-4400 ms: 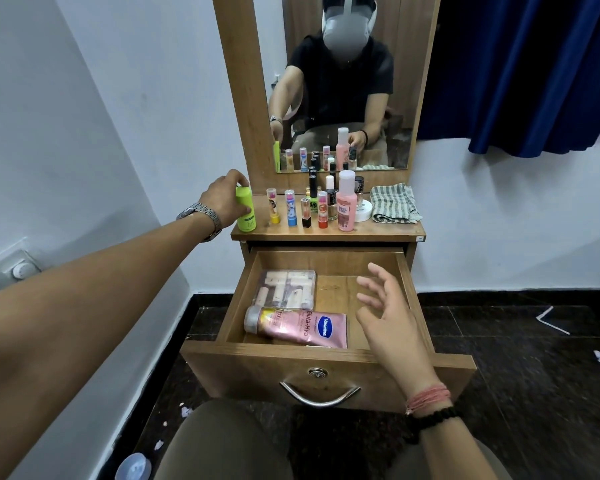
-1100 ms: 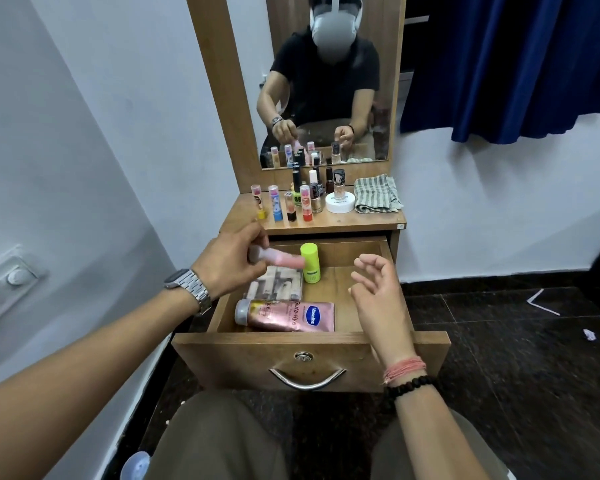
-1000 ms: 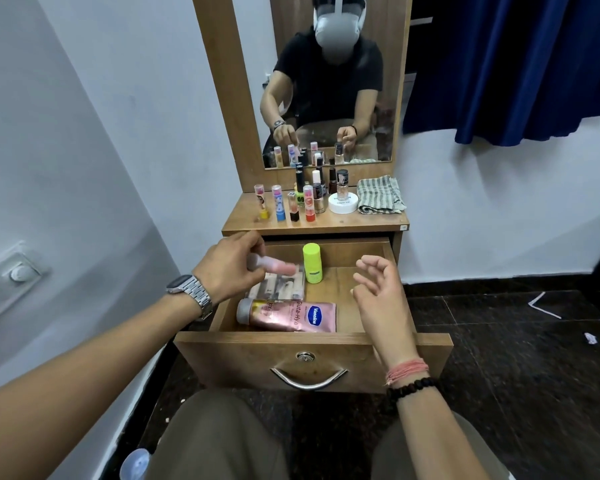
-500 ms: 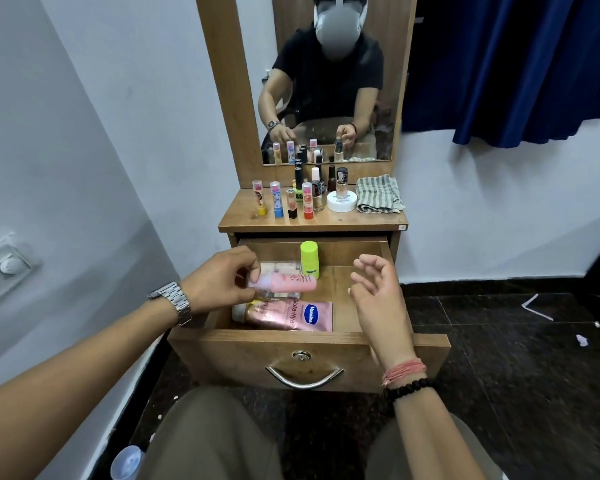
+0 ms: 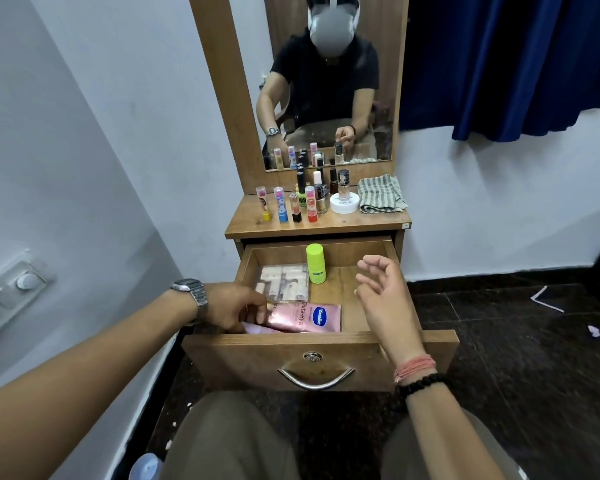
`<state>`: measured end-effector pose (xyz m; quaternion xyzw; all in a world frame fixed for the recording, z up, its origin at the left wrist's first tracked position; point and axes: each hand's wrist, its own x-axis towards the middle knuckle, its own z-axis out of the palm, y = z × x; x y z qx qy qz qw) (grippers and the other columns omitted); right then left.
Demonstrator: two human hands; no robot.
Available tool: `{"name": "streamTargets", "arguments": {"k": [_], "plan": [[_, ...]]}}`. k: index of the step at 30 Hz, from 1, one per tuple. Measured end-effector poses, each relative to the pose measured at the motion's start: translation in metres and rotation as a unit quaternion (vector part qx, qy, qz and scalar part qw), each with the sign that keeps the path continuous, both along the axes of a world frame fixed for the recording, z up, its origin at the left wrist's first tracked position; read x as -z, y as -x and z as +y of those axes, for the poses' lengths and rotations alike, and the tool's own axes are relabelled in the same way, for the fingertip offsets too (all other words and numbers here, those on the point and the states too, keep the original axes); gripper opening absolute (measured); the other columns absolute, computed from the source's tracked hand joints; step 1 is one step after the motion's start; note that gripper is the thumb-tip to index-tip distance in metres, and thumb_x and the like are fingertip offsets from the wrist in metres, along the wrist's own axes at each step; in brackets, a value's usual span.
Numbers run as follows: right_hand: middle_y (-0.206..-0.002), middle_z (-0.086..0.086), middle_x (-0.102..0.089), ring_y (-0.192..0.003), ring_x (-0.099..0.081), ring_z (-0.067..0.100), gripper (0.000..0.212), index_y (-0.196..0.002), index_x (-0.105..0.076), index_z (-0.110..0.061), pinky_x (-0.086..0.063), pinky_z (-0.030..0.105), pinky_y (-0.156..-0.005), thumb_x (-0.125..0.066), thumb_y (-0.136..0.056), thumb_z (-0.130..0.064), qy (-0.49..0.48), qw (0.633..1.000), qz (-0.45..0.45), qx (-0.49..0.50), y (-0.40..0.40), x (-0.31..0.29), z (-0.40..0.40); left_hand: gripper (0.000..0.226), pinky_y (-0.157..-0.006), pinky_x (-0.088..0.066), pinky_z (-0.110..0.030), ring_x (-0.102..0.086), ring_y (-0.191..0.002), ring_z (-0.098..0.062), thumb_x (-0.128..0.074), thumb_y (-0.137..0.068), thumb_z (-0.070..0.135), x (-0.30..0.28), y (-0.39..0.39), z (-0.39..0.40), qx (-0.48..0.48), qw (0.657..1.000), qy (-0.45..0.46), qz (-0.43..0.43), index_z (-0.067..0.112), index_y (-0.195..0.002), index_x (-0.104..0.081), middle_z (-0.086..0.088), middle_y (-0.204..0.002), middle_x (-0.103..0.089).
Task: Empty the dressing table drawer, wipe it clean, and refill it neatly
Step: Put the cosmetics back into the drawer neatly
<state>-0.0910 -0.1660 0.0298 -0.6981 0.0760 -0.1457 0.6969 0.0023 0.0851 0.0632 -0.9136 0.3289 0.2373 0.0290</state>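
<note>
I sit at a small wooden dressing table (image 5: 326,225) against a white wall, with a blue curtain (image 5: 499,64) to one side; its drawer (image 5: 319,355) is pulled out over my knees, and I think I am putting things back in.

At the front left of the drawer a pink bottle (image 5: 255,329) lies low, tucked between the front wall and the pink Vaseline tube (image 5: 302,317); only a bit of it shows. My left hand (image 5: 229,308) is down on it, fingers curled, but the tube hides the tips, so I cannot tell if I am gripping it or letting go. To do this well I should lay the bottle flat along the front wall, close to the tube, and lift my fingers out slowly so nothing rolls.

Behind the tube is a clear box (image 5: 283,282); just beside it stands a green bottle (image 5: 316,263), upright near the back. I must not knock it.

My right hand (image 5: 383,292) hovers over the bare right side, fingers loose, holding nothing; that side has room for the little tubes and bottles (image 5: 302,200) waiting on top, beside the striped cloth (image 5: 380,194).
</note>
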Motion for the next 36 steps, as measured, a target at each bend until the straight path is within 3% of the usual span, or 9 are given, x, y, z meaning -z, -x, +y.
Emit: {"name": "streamTargets", "arguments": {"k": [8,11,15,20,29,36], "plan": [[-0.116,-0.019,-0.057,-0.109,-0.056,-0.002,0.042,-0.109,-0.049,-0.037,-0.044,0.017,-0.089,-0.055,-0.089,-0.001,0.046,0.999,0.012,-0.008,-0.001,0.0,0.0,0.026,-0.077,-0.05,-0.028,-0.059,-0.094,-0.019,-0.063,-0.086,0.038,0.003,0.003,-0.018,0.048,0.996,-0.061,-0.051,0.02,-0.105,-0.062,-0.001,-0.108,-0.065],[-0.115,-0.019,-0.058,-0.108,-0.056,-0.003,0.039,-0.108,-0.051,-0.036,-0.044,0.012,-0.082,-0.054,-0.09,-0.002,0.045,0.999,0.012,-0.013,0.001,-0.002,0.001,0.017,-0.075,-0.048,-0.027,-0.059,-0.095,-0.017,-0.055,-0.089,0.04,0.006,0.005,-0.018,0.106,0.982,-0.09,-0.129,0.03,-0.101,-0.062,0.007,-0.107,-0.064],[-0.114,-0.02,-0.057,-0.106,-0.056,-0.003,0.038,-0.104,-0.05,-0.039,-0.042,0.009,-0.078,-0.053,-0.091,-0.004,0.054,0.998,0.016,-0.026,0.002,-0.002,0.002,0.017,-0.071,-0.044,-0.025,-0.06,-0.097,-0.016,-0.051,-0.091,0.037,0.014,0.005,-0.018,0.156,0.97,-0.105,-0.157,0.032,-0.103,-0.063,0.01,-0.11,-0.065],[-0.112,-0.022,-0.057,-0.104,-0.056,-0.004,0.033,-0.11,-0.051,-0.034,-0.042,0.006,-0.074,-0.054,-0.091,-0.007,0.064,0.998,0.009,-0.027,0.003,-0.001,0.001,0.021,-0.078,-0.05,-0.028,-0.062,-0.097,-0.017,-0.051,-0.091,0.037,0.013,0.003,-0.019,0.148,0.968,-0.118,-0.163,0.035,-0.108,-0.064,0.009,-0.11,-0.066],[-0.113,-0.02,-0.058,-0.104,-0.056,-0.004,0.032,-0.111,-0.052,-0.032,-0.042,0.004,-0.072,-0.054,-0.091,-0.006,0.064,0.997,0.009,-0.028,0.002,-0.001,0.001,0.033,-0.074,-0.049,-0.03,-0.065,-0.088,-0.027,-0.05,-0.089,0.047,0.013,0.004,-0.014,0.151,0.956,-0.151,-0.2,0.024,-0.101,-0.07,-0.004,-0.1,-0.07],[-0.113,-0.02,-0.058,-0.104,-0.056,-0.004,0.033,-0.109,-0.051,-0.034,-0.044,0.003,-0.067,-0.054,-0.092,-0.006,0.058,0.998,0.007,-0.032,0.002,-0.002,0.0,0.032,-0.062,-0.045,-0.023,-0.063,-0.08,-0.014,-0.048,-0.09,0.052,-0.014,-0.005,-0.032,0.134,0.957,-0.122,-0.226,0.028,-0.103,-0.066,0.006,-0.096,-0.068]]}}
